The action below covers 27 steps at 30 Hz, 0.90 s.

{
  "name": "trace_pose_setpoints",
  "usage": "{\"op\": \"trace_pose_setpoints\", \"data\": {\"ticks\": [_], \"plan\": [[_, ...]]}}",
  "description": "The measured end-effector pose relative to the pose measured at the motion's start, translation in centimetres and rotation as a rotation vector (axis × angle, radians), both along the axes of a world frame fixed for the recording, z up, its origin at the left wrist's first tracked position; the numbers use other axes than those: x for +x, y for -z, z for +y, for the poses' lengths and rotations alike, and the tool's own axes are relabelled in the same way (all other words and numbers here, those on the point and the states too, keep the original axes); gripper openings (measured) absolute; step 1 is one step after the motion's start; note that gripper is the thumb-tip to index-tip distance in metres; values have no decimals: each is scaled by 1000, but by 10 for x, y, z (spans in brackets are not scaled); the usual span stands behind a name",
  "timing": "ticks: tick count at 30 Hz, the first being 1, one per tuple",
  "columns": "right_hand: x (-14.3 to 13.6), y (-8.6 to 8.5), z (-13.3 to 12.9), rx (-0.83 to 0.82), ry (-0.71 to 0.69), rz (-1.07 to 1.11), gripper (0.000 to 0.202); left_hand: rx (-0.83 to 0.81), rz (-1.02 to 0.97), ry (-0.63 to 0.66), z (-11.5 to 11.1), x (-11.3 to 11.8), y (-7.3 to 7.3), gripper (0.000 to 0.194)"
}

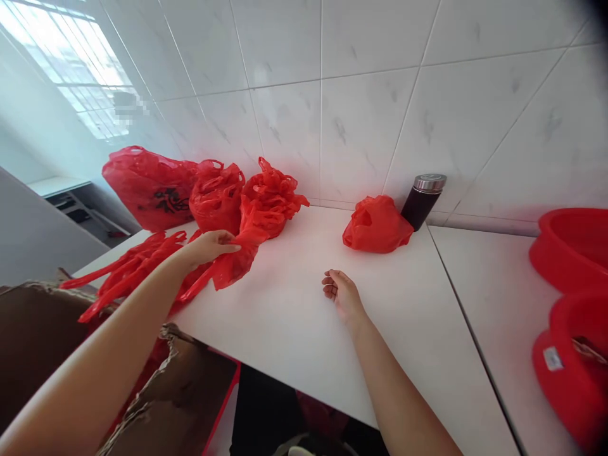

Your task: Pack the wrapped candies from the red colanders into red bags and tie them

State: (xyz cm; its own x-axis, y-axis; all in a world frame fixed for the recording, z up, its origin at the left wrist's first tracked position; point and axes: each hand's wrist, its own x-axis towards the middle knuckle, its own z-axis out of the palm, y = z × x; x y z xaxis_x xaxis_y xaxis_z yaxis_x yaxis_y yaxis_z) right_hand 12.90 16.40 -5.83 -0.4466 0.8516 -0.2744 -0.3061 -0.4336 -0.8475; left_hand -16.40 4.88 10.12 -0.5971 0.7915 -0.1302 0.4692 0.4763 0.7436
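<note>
My left hand (213, 247) is closed on a thin red plastic bag (235, 263), whose crumpled end hangs over the white table (294, 304). Loose red bags with long handles (137, 263) lie beneath and left of my left forearm. Just behind that hand stand two bunched red bags (216, 199) (273, 190). Above the table's middle is my right hand (342, 294), its fingers loosely curled and slightly apart, holding nothing. Beyond it, a rumpled red bag (377, 225) rests against a dark flask (422, 202) with a silver lid.
A large red bag with black print (152, 190) stands at the back left by the tiled wall (361, 126). Open cardboard boxes (185, 380) are below the table's left edge. Two red plastic basins (553, 253) (565, 386) sit on the right-hand table.
</note>
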Motion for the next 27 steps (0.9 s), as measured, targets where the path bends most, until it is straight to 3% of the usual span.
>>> {"op": "trace_pose_setpoints", "data": {"ticks": [4, 8, 15, 19, 22, 27], "plan": [[-1, 0, -1, 13, -13, -23, 28, -189, 169, 26, -40, -28, 11, 32], [-2, -2, -2, 37, -26, -51, 27, -299, 428, -68, -70, -46, 24, 28], [-2, -2, -5, 87, -39, -90, 27, -411, 630, -132, -87, -45, 29, 43], [-5, 1, -5, 109, -21, -92, 30, -368, 658, -138, -81, -28, 24, 48], [-6, 1, -5, 120, -17, -98, 32, -306, 662, -86, -80, -1, 22, 52], [-6, 1, -4, 134, -13, -108, 33, -150, 298, 106, -98, 71, 39, 57]]}}
